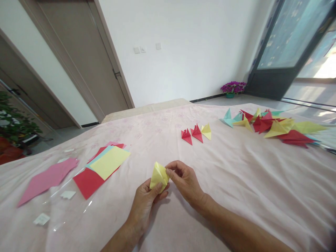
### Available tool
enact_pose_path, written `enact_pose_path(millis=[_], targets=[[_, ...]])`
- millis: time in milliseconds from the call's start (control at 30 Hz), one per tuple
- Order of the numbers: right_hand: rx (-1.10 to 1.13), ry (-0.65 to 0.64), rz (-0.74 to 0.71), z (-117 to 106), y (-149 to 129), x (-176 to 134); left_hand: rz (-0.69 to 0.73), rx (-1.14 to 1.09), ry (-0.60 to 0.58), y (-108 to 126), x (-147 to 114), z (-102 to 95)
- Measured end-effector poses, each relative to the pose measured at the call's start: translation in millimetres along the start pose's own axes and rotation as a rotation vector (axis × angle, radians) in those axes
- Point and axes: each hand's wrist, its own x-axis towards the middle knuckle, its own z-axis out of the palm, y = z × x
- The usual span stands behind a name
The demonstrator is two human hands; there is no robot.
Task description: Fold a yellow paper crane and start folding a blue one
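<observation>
Paper [158,175], yellow and folded, is lower middle of the frame: left hand [144,200] gripping it, right hand [188,181] kinda pinching its right edge. Two red cranes [196,134] sit right of center.

Passage is allowed at twelve o'clock from the folded yellow paper [158,175]; nine is blocked by flat multicoloured paper sheets [110,161].

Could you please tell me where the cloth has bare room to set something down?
Bare cloth lies between the right hand and the heap of folded paper, and between the stacked sheets and the three small folded pieces. It is crowded at the heap and around the sheets.
</observation>
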Motion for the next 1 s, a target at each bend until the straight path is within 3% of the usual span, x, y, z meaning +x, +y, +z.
enact_pose_path(millis=[233,733,1000], targets=[[-0.156,-0.082,-0.269,-1.0,2.8,-6.3,0.061,-0.137,0.016,0.6,3.8,-4.3],[-0.315,-0.194,-0.333,-5.5,0.5,-5.8,0.062,-0.081,0.041,1.3,1.6,0.0],[-0.303,-0.07,-0.291,0.8,2.0,-8.6,0.142,0.051,0.094,-3.4,3.6,-1.4]])
